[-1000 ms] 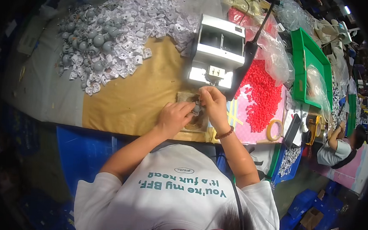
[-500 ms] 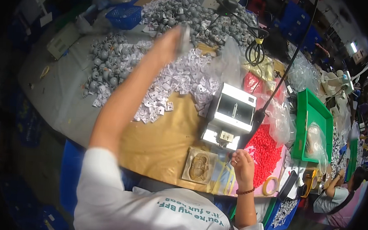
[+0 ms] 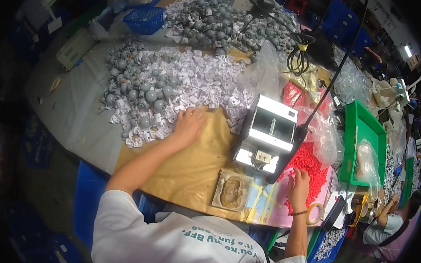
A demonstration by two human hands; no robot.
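My left hand point(image 3: 189, 124) lies at the near edge of a heap of small white plastic parts point(image 3: 194, 77); its fingers are stretched out and touch the parts, with nothing held that I can see. Grey ball-shaped parts point(image 3: 151, 96) are mixed into the heap's left side. My right hand point(image 3: 300, 189) is at a pile of small red pieces point(image 3: 316, 165), fingers bent inward; what is between the fingertips is hidden. Between the hands stands a white and black bench device point(image 3: 271, 130) with a small socket block point(image 3: 263, 157) on its front.
A square block with a shaped hollow point(image 3: 232, 190) lies near the table's front edge. Right of my right hand are a tape roll point(image 3: 315, 213) and a green tray point(image 3: 348, 159). A black cable point(image 3: 334, 76) hangs across. A blue basket point(image 3: 144, 20) stands behind; a co-worker point(image 3: 390, 222) sits right.
My left hand has come down and nearer from above the far heap, where it held a blurred grey-white object, now gone from it. My right hand has shifted right, from beside the device to the red pieces.
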